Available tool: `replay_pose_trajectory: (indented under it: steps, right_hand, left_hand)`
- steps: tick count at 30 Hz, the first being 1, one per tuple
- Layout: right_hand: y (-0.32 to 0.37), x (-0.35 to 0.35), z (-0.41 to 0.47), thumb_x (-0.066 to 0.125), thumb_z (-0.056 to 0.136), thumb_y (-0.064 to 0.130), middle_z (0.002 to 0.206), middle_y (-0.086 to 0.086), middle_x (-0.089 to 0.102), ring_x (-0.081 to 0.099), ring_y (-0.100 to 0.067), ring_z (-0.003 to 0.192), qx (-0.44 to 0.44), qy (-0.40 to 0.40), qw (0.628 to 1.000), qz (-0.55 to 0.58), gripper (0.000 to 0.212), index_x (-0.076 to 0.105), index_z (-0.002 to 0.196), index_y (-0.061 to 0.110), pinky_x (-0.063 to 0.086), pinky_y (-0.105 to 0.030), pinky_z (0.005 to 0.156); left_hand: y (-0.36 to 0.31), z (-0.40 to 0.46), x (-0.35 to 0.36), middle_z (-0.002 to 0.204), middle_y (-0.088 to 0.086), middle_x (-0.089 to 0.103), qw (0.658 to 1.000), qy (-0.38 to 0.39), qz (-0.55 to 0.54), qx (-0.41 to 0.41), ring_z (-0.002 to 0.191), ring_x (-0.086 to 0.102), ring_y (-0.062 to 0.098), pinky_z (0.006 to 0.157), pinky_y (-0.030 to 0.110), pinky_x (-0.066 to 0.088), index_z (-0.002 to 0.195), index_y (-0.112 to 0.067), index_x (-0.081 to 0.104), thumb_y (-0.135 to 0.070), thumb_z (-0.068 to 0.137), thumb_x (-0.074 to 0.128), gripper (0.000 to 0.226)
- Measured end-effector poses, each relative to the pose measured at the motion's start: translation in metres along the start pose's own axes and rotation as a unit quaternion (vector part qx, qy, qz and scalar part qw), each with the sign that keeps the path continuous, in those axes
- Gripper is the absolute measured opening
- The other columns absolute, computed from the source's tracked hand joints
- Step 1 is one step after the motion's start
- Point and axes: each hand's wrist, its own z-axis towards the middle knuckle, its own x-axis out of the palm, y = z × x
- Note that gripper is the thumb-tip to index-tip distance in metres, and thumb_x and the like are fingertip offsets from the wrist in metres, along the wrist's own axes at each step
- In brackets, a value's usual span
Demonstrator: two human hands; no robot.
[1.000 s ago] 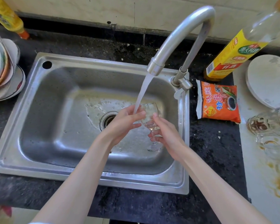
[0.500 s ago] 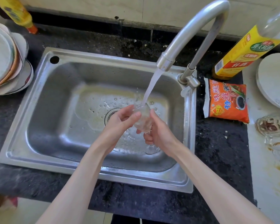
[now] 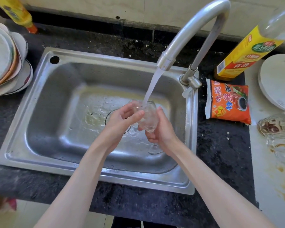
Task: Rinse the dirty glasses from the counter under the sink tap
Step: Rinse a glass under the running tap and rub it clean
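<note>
1. Nearest me, my two forearms reach in over the dark table (image 3: 220, 155) edge; my elbows are cut off below the picture.
2. My right hand (image 3: 161, 130) wraps the stemmed glass (image 3: 149, 117) low on its bowl, hiding most of the stem; only the foot shows under it.
3. My left hand (image 3: 122, 119) curls around the bowl's left side, thumb on the glass.
4. The glass sits tilted over the sink (image 3: 39, 99), beside the half-hidden drain, under the tap (image 3: 192, 25) stream.
5. Right: two dirty glasses (image 3: 276, 124), cut off and hard to separate.
6. Farther: one orange packet (image 3: 229, 102), two yellow bottles, both cropped.
</note>
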Motion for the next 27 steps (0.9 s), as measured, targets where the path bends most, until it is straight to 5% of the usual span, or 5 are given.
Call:
replay_pose_trajectory:
  steps: [4, 8, 15, 22, 27]
  right_hand:
    - [0.0047, -0.0036, -0.0026, 0.008, 0.098, 0.055, 0.057, -0.007, 0.055, 0.028, -0.01, 0.04, -0.004, -0.021, 0.999, -0.032, 0.07, 0.066, 0.096, 0.016, 0.018, -0.02, 0.042]
    - [0.0034, -0.0022, -0.0052, 0.015, 0.098, 0.055, 0.071, -0.001, 0.049, 0.031, -0.009, 0.048, -0.023, -0.02, 1.0, 0.006, 0.056, 0.061, 0.095, 0.024, 0.02, -0.021, 0.047]
    - [0.0045, -0.0007, -0.0039, 0.006, 0.095, 0.06, 0.057, -0.005, 0.057, 0.032, -0.009, 0.037, 0.005, 0.004, 1.0, -0.028, 0.073, 0.064, 0.086, 0.016, 0.021, -0.016, 0.04]
    - [0.0003, 0.0051, -0.0051, 0.048, 0.081, 0.064, 0.068, 0.007, 0.054, 0.045, -0.008, 0.059, -0.05, 0.001, 0.999, 0.0, 0.06, 0.061, 0.109, 0.013, 0.034, -0.018, 0.05]
    - [0.0079, 0.0018, -0.0026, 0.007, 0.089, 0.07, 0.047, -0.001, 0.048, 0.028, -0.008, 0.035, 0.021, 0.038, 0.997, -0.064, 0.081, 0.066, 0.087, 0.014, 0.016, -0.016, 0.036]
  left_hand:
    - [0.0003, -0.0017, 0.0023, 0.093, -0.005, 0.071, 0.999, 0.035, 0.007, 0.004, 0.07, 0.063, 0.006, 0.067, 0.008, 0.042, 0.11, -0.023, 0.061, -0.022, 0.076, 0.071, 0.035]
    - [0.0048, 0.0008, -0.0004, 0.107, -0.006, 0.068, 0.998, -0.062, 0.017, 0.003, 0.088, 0.062, -0.006, 0.068, 0.004, 0.042, 0.113, -0.019, 0.062, -0.018, 0.083, 0.065, 0.031]
    - [0.0046, -0.0015, -0.0015, 0.088, -0.008, 0.07, 0.999, 0.031, 0.034, 0.001, 0.074, 0.059, 0.008, 0.073, 0.013, 0.04, 0.12, -0.021, 0.059, -0.038, 0.076, 0.072, 0.048]
    - [0.001, -0.0022, 0.0012, 0.092, -0.014, 0.072, 1.0, -0.004, -0.021, 0.01, 0.085, 0.063, -0.002, 0.071, 0.009, 0.044, 0.105, -0.027, 0.062, -0.029, 0.071, 0.065, 0.035]
    - [-0.0019, -0.0052, -0.0066, 0.105, -0.009, 0.067, 0.999, -0.017, 0.041, 0.027, 0.094, 0.06, 0.003, 0.084, 0.019, 0.045, 0.112, -0.024, 0.063, -0.029, 0.07, 0.076, 0.044]
